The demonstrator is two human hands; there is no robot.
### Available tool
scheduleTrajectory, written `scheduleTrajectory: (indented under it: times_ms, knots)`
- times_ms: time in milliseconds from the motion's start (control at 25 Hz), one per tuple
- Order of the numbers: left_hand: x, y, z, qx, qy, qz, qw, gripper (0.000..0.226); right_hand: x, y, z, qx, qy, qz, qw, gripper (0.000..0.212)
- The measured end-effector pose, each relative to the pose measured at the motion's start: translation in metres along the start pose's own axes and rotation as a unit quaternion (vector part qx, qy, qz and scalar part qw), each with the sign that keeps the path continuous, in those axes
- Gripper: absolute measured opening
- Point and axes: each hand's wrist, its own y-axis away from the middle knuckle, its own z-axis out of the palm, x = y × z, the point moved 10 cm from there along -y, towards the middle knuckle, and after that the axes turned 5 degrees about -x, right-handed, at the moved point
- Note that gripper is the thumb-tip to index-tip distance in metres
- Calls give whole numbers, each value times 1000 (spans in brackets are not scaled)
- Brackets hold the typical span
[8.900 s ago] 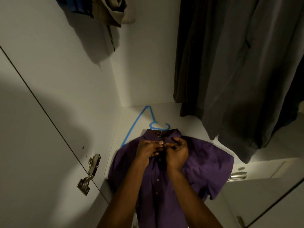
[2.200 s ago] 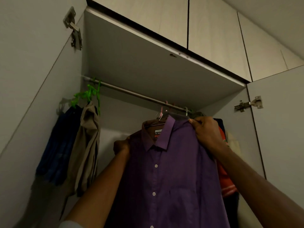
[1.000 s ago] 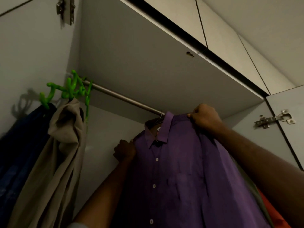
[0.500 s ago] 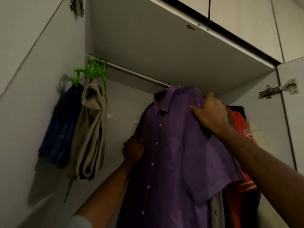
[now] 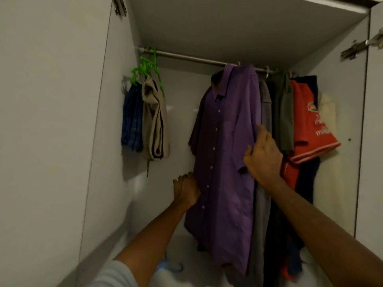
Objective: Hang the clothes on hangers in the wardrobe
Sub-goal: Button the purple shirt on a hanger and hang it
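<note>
A purple button-up shirt [image 5: 226, 154] hangs from the metal rail [image 5: 186, 58] in the wardrobe; its hanger is mostly hidden under the collar. My right hand [image 5: 262, 156] lies against the shirt's right sleeve with fingers fairly straight. My left hand [image 5: 186, 189] sits at the shirt's left edge, about halfway down, fingers loosely curled; the cloth there hangs straight and I see nothing held. A blue hanger [image 5: 172, 266] lies on the wardrobe floor below my left forearm.
Green hangers [image 5: 147, 67] at the rail's left end carry a folded beige garment [image 5: 154, 121] and a blue one [image 5: 131, 117]. Grey, olive, dark and red clothes [image 5: 308, 121] crowd the rail's right end. Open doors with hinges [image 5: 356, 48] flank both sides.
The shirt went from lying on the wardrobe floor up onto the rail. In the last second both hands slid down from the shoulders to the shirt's sides, and the view pulled back.
</note>
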Motion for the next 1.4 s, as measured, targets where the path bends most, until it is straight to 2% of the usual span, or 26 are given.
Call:
scheduleTrajectory:
  times_ms: [80, 200, 400, 520, 600, 680, 840, 1080, 1280, 1400]
  knots:
    - [-5, 47, 7, -35, -44, -20, 998, 38, -2, 36, 7, -14, 40, -30, 999, 69]
    - [-9, 118, 8, -74, -68, -26, 995, 49, -2, 103, 16, -80, 83, -33, 993, 79]
    - [-29, 242, -17, -76, -89, -39, 992, 47, -13, 227, 11, -225, 82, 3, 971, 95]
    - [-58, 313, -28, -76, -95, -75, 990, 59, -50, 287, -2, -243, 69, -37, 967, 91]
    - [-77, 361, -27, -111, -112, -95, 983, 64, -78, 326, -6, -278, 50, -49, 958, 86]
    - [-92, 405, -30, -126, -103, -108, 981, 57, -98, 369, -7, -317, 26, -45, 947, 86]
    - [-113, 476, -65, -117, -99, -102, 983, 53, -134, 440, -7, -386, -40, -38, 921, 97]
    - [-130, 601, -120, -116, -136, -130, 975, 55, -215, 534, -33, -435, -128, -113, 884, 89]
    - [-143, 706, -176, -89, -170, -238, 952, 42, -280, 596, -79, -477, -193, -173, 840, 90]
    - [-161, 785, -218, -87, -194, -296, 931, 40, -332, 625, -127, -463, -256, -208, 823, 83]
